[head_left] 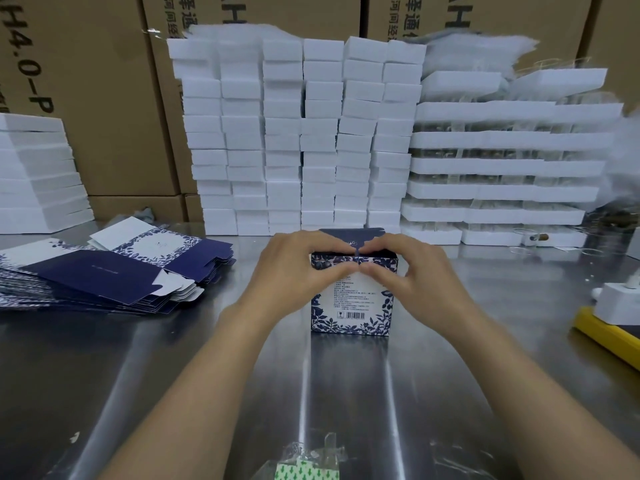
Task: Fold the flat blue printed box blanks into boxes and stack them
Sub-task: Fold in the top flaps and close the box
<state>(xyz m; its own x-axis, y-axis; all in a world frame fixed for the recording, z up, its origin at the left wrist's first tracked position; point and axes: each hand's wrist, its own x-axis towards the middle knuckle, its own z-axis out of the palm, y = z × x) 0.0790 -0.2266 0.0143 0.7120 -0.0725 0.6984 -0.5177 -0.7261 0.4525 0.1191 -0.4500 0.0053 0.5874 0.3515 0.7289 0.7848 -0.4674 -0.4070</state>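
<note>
A half-made box [353,306] stands on end at the centre of the frame on a steel table [173,358], its barcode face toward the camera and its open end up. Both hands work its top edge. The left hand [294,271] comes in from the left and the right hand [412,275] from the right, equally close, neither leading. Each grips the box with fingers curled over the top and thumbs [341,271] pressed to the near face, the two thumb tips touching at the middle. Directly behind the fingers, toward the top of the frame, the dark lid flap [353,233] stands upright and untucked.

The next move probably turns on that flap. It lies just beyond the fingertips and would have to fold toward the camera, over the opening. The box's long axis appears to run up from the table, though height and width look close from this angle.

The flat blanks [104,275] lie fanned in a pile at centre left, well apart from the hands. White stacks [304,133] fill the upper middle of the frame.
</note>
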